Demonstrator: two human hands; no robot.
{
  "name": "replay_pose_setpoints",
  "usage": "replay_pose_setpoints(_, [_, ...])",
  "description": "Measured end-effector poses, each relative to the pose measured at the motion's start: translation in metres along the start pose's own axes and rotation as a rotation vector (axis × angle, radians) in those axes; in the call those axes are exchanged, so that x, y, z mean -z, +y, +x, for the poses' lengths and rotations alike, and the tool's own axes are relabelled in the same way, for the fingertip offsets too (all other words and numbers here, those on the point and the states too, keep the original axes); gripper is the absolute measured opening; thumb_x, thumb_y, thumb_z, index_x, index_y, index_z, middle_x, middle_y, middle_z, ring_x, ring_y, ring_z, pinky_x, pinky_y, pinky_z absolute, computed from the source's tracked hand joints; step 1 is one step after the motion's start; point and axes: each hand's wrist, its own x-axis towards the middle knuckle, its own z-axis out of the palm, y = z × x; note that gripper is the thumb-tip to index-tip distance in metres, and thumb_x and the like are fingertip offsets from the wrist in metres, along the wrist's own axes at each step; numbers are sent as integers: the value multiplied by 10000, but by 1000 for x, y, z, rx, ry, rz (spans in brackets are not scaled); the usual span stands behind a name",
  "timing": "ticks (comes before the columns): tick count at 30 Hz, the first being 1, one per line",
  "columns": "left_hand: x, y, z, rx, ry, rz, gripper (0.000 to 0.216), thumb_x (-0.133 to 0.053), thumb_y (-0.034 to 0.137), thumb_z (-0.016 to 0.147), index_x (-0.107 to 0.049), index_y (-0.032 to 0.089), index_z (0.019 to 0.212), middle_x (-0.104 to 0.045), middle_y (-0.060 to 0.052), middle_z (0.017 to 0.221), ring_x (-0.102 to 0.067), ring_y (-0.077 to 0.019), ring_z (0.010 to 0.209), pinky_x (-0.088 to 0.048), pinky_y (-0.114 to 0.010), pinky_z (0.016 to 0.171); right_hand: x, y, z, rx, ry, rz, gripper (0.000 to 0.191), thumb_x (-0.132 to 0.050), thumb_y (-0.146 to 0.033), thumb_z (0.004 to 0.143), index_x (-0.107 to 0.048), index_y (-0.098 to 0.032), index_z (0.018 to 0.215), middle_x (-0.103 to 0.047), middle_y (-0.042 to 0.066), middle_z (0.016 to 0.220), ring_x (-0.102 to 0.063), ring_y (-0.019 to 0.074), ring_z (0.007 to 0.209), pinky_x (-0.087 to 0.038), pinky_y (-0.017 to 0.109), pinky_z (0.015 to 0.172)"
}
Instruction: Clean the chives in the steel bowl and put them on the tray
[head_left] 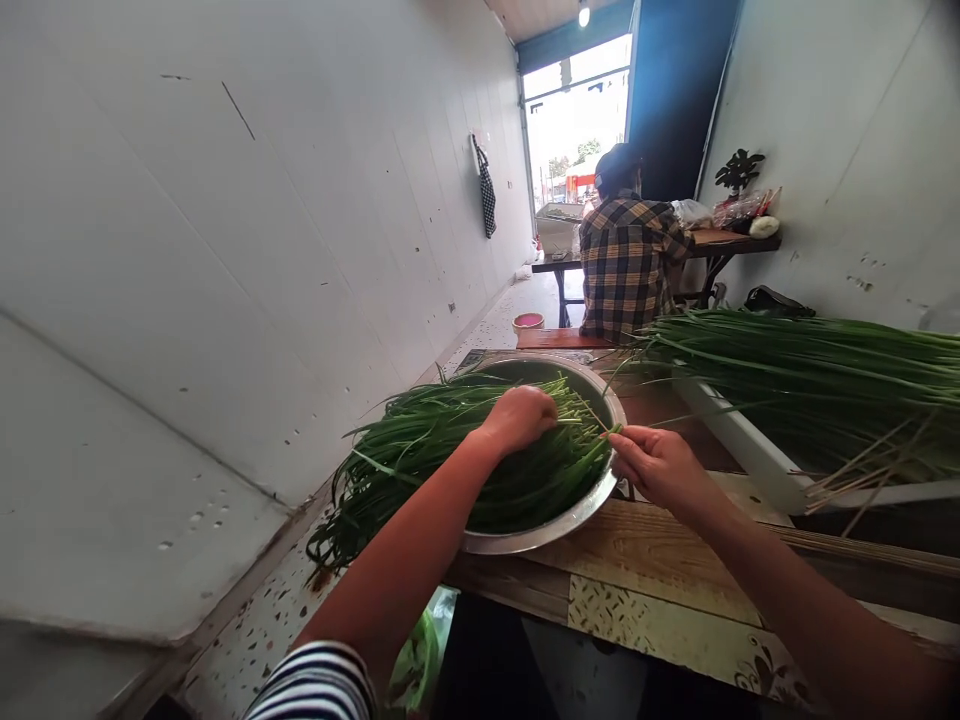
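A wide metal bowl (577, 512) sits on the wooden table (645, 560), filled with long green chives (450, 440) that spill over its left rim. My left hand (519, 415) rests knuckles-up on the chives in the bowl, its fingers curled around some stalks. My right hand (654, 462) hovers at the bowl's right rim and pinches the end of a thin chive stalk (600, 425) between thumb and fingers.
A large heap of chives (810, 380) lies on a white tray (757, 450) at the right. A person in a plaid shirt (628, 262) sits with their back to me at a far table (724, 240). A white wall (225, 250) runs along the left.
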Motion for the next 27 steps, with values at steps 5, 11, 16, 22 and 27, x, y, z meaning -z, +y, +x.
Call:
replay_pose_setpoints(5, [-15, 2, 3, 110, 190, -315, 213, -520, 241, 803, -711, 163, 858, -690, -34, 758, -584, -143, 676, -446, -247, 660, -3, 16, -4, 13, 12, 57, 416, -566, -560, 785, -508, -179, 627, -317, -76, 429, -251, 57, 396, -164, 211, 377])
replay_pose_setpoints(11, [-26, -1, 8, 223, 262, -699, 251, -536, 271, 798, -728, 148, 903, -691, -25, 701, -571, -122, 615, -441, -218, 587, 0, 24, -4, 24, 11, 23, 414, -544, -541, 813, -547, -168, 633, -325, -64, 458, -244, 65, 425, -163, 222, 397])
replay_pose_setpoints(16, [-30, -6, 8, 211, 233, -808, 282, -550, 286, 790, -731, 138, 946, -694, -21, 701, -536, -101, 554, -433, -209, 543, 2, 28, -2, 18, 25, -3, 392, -556, -525, 809, -548, -176, 630, -356, -46, 485, -280, 78, 442, -189, 228, 400])
replay_pose_setpoints(22, [-31, -3, 7, 222, 234, -804, 291, -558, 263, 778, -729, 147, 982, -719, -24, 745, -584, -113, 610, -476, -214, 600, 1, 21, -5, -23, 27, -33, 406, -548, -541, 808, -563, -166, 655, -315, -56, 482, -248, 70, 440, -164, 219, 389])
replay_pose_setpoints(27, [-30, -2, 7, 218, 267, -818, 290, -563, 260, 777, -728, 141, 984, -730, -30, 782, -618, -122, 662, -498, -218, 642, 1, 20, -5, -38, 8, -13, 426, -554, -573, 788, -562, -165, 665, -309, -62, 473, -239, 67, 429, -154, 220, 386])
